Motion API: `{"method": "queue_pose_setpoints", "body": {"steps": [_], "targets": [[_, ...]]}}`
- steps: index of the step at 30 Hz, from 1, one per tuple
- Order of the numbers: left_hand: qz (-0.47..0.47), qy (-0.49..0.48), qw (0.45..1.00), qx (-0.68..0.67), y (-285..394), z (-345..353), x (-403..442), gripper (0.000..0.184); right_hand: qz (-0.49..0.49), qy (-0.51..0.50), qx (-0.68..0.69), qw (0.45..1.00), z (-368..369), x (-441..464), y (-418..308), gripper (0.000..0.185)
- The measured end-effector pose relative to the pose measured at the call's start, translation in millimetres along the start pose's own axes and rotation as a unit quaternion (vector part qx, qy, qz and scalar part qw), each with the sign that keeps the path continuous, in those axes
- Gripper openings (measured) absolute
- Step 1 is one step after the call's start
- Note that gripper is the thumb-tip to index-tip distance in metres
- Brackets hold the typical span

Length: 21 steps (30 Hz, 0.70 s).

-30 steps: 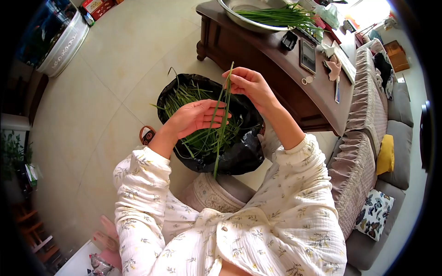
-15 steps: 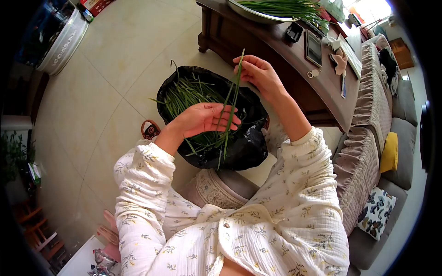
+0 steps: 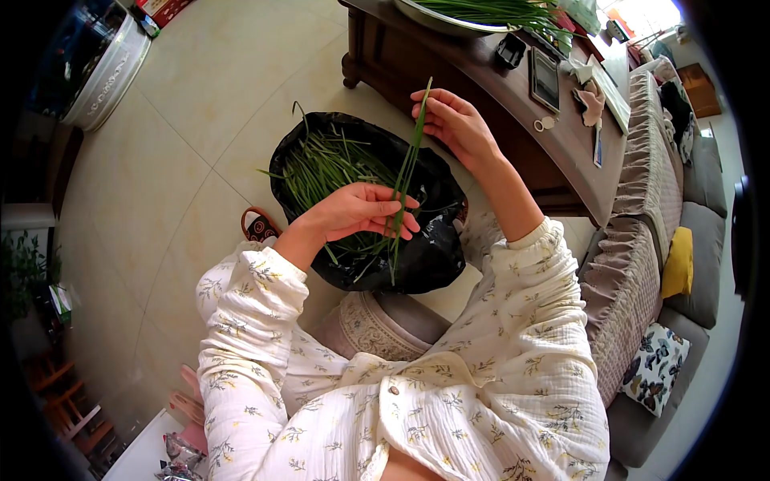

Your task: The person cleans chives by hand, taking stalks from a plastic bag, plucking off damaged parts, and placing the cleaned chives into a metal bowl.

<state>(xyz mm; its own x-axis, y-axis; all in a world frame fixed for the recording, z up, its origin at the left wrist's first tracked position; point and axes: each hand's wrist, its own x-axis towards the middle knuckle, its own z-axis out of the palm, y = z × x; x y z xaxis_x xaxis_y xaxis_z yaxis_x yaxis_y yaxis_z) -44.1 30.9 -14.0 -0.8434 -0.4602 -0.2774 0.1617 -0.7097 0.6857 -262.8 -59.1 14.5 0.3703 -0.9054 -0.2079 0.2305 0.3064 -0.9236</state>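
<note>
A few long green chives (image 3: 414, 152) stretch upright between my two hands. At their upper end my right hand (image 3: 455, 127) pinches them between thumb and fingers. My left hand (image 3: 369, 212) is closed lower down, its thumb against the fingers with the leaves passing through, and their lower tips hang below it. Beneath both hands stands an open black plastic bag (image 3: 437, 260). A loose heap of chives (image 3: 333, 164) lies inside it, partly hidden by my left hand and wrist.
A dark wooden table (image 3: 481, 88) at the upper right bears a metal bowl (image 3: 453, 26) of chives, a framed tablet-like object (image 3: 545, 78) and papers. A sofa (image 3: 634, 240) runs along the right. A patterned stool (image 3: 373, 333) is below the bag; tiled floor (image 3: 176, 184) lies left.
My left thumb has come down onto the chives, closing a hand whose fingers were more spread. My right hand has shifted slightly right, still pinching the upper end.
</note>
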Motion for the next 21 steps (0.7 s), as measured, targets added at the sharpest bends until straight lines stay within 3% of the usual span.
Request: {"method": "queue_pose_setpoints", "body": {"steps": [9, 21], "targets": [[-0.01, 0.016, 1.0, 0.013, -0.8, 1.5, 1.5, 0.034, 0.002, 0.016, -0.003, 1.0, 0.3, -1.5, -1.6, 0.019], [-0.064, 0.054, 0.991, 0.1, -2.2, 5.1, -6.1, 0.025, -0.093, 0.094, -0.007, 0.991, -34.1, -2.0, -29.6, 0.019]]}}
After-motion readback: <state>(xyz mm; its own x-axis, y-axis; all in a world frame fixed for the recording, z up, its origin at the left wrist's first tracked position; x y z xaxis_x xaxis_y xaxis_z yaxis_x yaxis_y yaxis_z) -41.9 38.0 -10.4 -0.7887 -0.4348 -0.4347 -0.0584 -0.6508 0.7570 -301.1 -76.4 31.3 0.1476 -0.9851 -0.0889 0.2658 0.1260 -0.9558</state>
